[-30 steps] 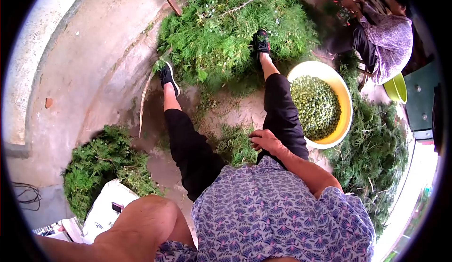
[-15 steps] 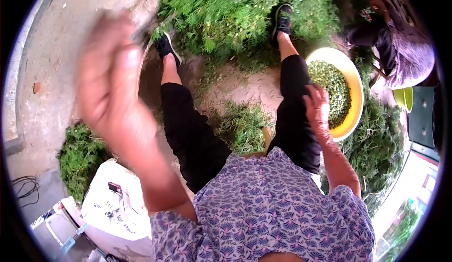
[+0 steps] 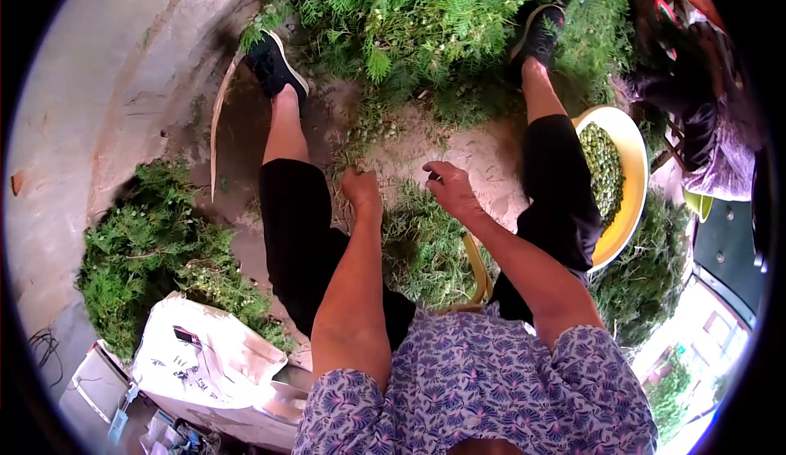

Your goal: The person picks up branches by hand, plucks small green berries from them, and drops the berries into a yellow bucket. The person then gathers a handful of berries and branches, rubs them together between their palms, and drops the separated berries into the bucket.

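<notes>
Between the knees, above the ground, my left hand [image 3: 360, 189] is closed, with its fingers curled; what it holds, if anything, is too small to make out. To its right, my right hand [image 3: 452, 188] has its thumb and fingers bent toward each other with a gap between them, near a small dark spot at the fingertips. The hands are apart. Green sprigs [image 3: 426, 246] lie below them, and a large heap of green branches [image 3: 426, 29] lies beyond. A yellow basin [image 3: 632, 185] holding small green pieces [image 3: 602, 173] stands beside the right leg.
Another pile of branches [image 3: 139, 250] lies at the left, above a white sack [image 3: 205, 353] with a small dark device on it. More branches [image 3: 647, 279] lie below the basin. Another person [image 3: 712, 128] sits at the far right near a green container [image 3: 698, 204].
My left hand has come down from the raised position at the left to between the knees. My right hand has left the basin's edge and moved left. The view has shifted.
</notes>
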The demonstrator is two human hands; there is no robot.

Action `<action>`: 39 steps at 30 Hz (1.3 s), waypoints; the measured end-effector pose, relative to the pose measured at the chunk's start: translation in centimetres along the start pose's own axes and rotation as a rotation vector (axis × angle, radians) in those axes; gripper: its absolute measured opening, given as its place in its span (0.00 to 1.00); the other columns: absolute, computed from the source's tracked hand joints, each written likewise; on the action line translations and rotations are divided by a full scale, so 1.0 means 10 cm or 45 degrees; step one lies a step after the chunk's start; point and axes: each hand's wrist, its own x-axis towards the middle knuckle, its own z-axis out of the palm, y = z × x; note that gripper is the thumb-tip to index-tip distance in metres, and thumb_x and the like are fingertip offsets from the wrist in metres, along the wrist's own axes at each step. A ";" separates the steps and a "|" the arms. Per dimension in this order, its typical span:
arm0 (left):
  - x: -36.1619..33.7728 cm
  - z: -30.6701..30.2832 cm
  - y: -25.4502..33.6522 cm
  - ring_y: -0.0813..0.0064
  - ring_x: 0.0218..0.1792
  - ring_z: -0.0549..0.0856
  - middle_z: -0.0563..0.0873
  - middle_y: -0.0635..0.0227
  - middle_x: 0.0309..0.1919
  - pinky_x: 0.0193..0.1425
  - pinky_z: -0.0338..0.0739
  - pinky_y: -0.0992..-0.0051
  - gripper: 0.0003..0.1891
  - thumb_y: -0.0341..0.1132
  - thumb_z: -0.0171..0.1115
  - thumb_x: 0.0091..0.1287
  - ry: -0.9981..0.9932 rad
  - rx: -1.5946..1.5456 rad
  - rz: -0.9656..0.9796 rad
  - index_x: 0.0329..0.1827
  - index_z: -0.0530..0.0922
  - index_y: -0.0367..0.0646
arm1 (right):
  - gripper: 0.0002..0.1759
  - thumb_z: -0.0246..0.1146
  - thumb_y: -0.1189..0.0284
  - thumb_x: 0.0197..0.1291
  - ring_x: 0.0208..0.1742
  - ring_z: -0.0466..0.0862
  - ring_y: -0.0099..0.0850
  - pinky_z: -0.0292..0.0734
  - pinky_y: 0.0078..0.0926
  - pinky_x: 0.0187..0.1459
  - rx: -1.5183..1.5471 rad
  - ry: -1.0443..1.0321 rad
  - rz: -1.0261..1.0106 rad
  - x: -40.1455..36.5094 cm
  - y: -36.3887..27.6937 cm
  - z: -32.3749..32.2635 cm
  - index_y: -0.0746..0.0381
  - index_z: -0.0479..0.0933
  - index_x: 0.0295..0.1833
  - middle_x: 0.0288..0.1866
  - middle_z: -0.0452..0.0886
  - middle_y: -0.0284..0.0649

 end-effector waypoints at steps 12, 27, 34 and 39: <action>0.79 0.38 0.00 0.46 0.52 0.71 0.69 0.45 0.49 0.53 0.67 0.60 0.32 0.18 0.59 0.46 0.125 0.569 0.470 0.59 0.64 0.34 | 0.21 0.55 0.82 0.50 0.40 0.75 0.54 0.71 0.44 0.43 -0.529 -0.030 -0.293 1.43 0.05 0.68 0.62 0.70 0.53 0.38 0.74 0.52; 0.85 0.42 -0.11 0.51 0.54 0.70 0.66 0.49 0.52 0.57 0.67 0.65 0.36 0.20 0.64 0.47 0.231 0.636 0.599 0.62 0.62 0.35 | 0.09 0.56 0.83 0.48 0.43 0.76 0.48 0.73 0.39 0.42 -0.519 -0.009 -0.251 1.69 0.04 0.74 0.65 0.73 0.37 0.38 0.73 0.48; 0.90 0.48 -0.14 0.52 0.52 0.71 0.68 0.51 0.52 0.55 0.68 0.63 0.33 0.18 0.62 0.48 0.190 0.675 0.577 0.61 0.64 0.36 | 0.11 0.59 0.81 0.51 0.46 0.74 0.47 0.71 0.35 0.53 -0.611 -0.105 0.036 0.71 0.52 0.19 0.64 0.72 0.42 0.42 0.72 0.50; 0.84 0.48 0.08 0.51 0.52 0.71 0.69 0.50 0.51 0.54 0.70 0.65 0.38 0.18 0.63 0.46 0.092 0.882 0.735 0.64 0.62 0.40 | 0.29 0.59 0.81 0.53 0.55 0.71 0.50 0.68 0.40 0.57 -0.648 -0.343 0.248 1.00 0.22 0.34 0.60 0.62 0.62 0.58 0.63 0.52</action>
